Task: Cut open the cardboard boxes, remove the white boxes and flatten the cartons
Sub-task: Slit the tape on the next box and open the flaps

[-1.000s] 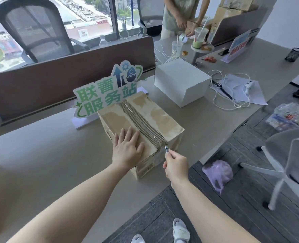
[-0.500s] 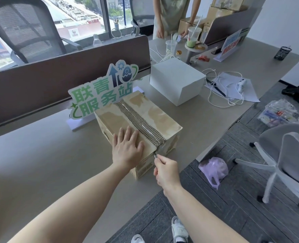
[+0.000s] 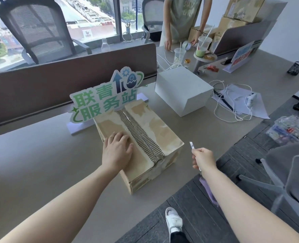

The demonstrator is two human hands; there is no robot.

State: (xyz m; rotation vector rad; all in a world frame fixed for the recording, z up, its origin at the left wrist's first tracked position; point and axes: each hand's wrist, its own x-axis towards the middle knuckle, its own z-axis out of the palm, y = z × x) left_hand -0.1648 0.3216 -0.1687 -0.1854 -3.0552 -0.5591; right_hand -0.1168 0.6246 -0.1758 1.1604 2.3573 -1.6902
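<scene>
Sitting near the front edge of the desk [image 3: 40, 163], the carton [image 3: 140, 142] lies with its taped centre seam [image 3: 140, 135] uppermost and running away from the person. The left hand [image 3: 117, 152] rests flat on the left flap, fingers straight and spread, evidently to steady the carton against the pull of a cut. The right hand [image 3: 203, 159] is curled round a slim cutter [image 3: 192, 148], blade tip raised and clear of the carton, just off its near right corner; whether the seam is already slit through cannot be confirmed from this angle. One white box [image 3: 182, 92] stands beyond the carton, apart from it. A green sign [image 3: 104, 99] stands just behind the carton.
</scene>
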